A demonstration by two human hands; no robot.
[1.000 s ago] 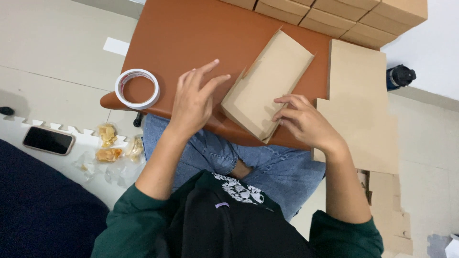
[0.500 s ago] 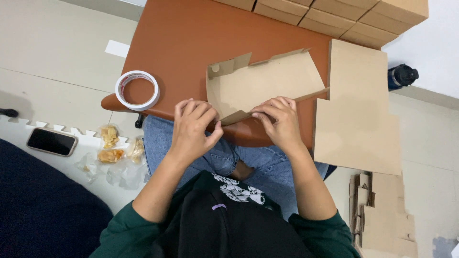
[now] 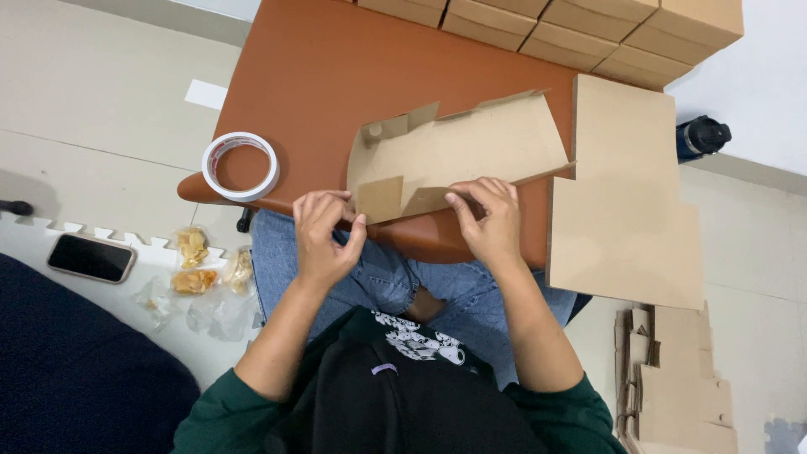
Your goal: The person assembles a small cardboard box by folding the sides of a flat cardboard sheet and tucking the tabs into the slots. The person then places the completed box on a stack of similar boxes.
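Two hands work one half-opened flat brown cardboard box blank [image 3: 458, 155], which lies on the near edge of the reddish-brown bench [image 3: 336, 76], directly over the person's lap. The left hand [image 3: 324, 240] pinches a small square flap at the blank's near left corner, thumb and fingers closed on it, apparently so the flap can be bent along its crease. The right hand [image 3: 487, 219] lies with fingers curled over the near edge of the same blank, pressing it to the bench and seemingly keeping it from sliding.

A white roll of clear adhesive tape [image 3: 240, 166] sits at the bench's left corner, near the left hand but apart from it. A stack of flat cardboard sheets [image 3: 626, 202] overhangs the bench just beside the right hand and crowds the blank's right end. Folded cardboard boxes [image 3: 572, 25] line the far edge. On the floor lie a dark phone [image 3: 91, 257], crumpled clear snack wrappers [image 3: 197, 277], a dark bottle [image 3: 702, 136] and more cardboard blanks [image 3: 677, 378].
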